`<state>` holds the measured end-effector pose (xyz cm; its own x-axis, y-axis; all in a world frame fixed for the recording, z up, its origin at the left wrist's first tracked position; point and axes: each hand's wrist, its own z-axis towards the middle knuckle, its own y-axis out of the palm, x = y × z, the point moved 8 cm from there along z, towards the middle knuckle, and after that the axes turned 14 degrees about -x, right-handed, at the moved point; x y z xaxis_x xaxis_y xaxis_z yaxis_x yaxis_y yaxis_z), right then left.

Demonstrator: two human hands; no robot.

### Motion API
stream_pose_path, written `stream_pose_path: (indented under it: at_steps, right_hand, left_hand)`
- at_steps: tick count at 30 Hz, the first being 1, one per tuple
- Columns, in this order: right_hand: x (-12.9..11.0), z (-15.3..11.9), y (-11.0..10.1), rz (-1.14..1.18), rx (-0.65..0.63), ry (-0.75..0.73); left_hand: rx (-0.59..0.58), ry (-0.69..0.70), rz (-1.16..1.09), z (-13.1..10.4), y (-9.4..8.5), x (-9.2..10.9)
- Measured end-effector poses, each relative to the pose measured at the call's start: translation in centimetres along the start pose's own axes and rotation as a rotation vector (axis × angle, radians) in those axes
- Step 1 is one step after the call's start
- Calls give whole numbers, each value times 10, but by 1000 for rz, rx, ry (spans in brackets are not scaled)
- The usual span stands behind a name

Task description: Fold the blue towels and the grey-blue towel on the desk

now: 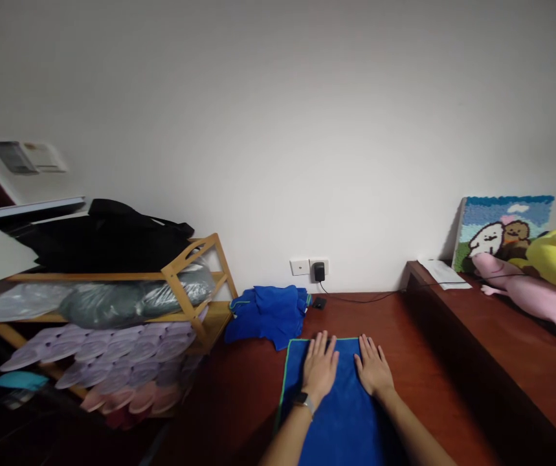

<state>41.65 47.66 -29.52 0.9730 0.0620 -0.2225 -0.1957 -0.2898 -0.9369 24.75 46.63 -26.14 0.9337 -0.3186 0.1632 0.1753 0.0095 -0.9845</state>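
Note:
A blue cloth with a green edge lies spread on the reddish-brown wooden surface, and the frame cuts off its near end. My left hand rests flat on the cloth's far left part, fingers stretched out, a watch on the wrist. Flat on the far right part is my right hand, its fingers spread, close to the cloth's right edge. Neither hand grips anything. Beyond the cloth, to the left and near the wall, sits a crumpled heap of blue cloths.
A wooden rack with a black bag and rows of slippers stands left. A black plug with a cable is in the wall socket. On the raised right ledge are a pink plush toy and a picture.

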Motion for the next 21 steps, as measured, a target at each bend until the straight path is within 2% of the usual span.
stream_pose_path:
  at_steps: [2, 3, 5, 7, 12, 14, 17, 19, 21]
  right_hand:
    - [1, 1, 2, -21, -8, -15]
    - [1, 1, 2, -29, -10, -22]
    - [2, 2, 3, -29, -6, -25]
    - [3, 2, 4, -12, 6, -16]
    - [3, 2, 4, 10, 8, -6]
    - [2, 2, 1, 3, -5, 3]
    - [-1, 2, -8, -3, -55, 10]
    - [-3, -5, -13, 9, -67, 9]
    - [-3, -18, -14, 25, -35, 0]
  left_hand:
    - [-39, 87, -44, 1, 15, 35]
    - [-68, 109, -62, 1, 22, 47]
    - [-109, 101, -79, -2, 29, 49]
    - [-124, 42, -73, -9, 29, 26]
    - [-136, -152, 3, -32, 11, -73]
    - [-139, -171, 26, -35, 2, -91]
    - [-175, -193, 39, -32, -9, -91]
    - [-157, -199, 45, -32, -16, -77]
    - [-82, -161, 43, -39, -21, -53]
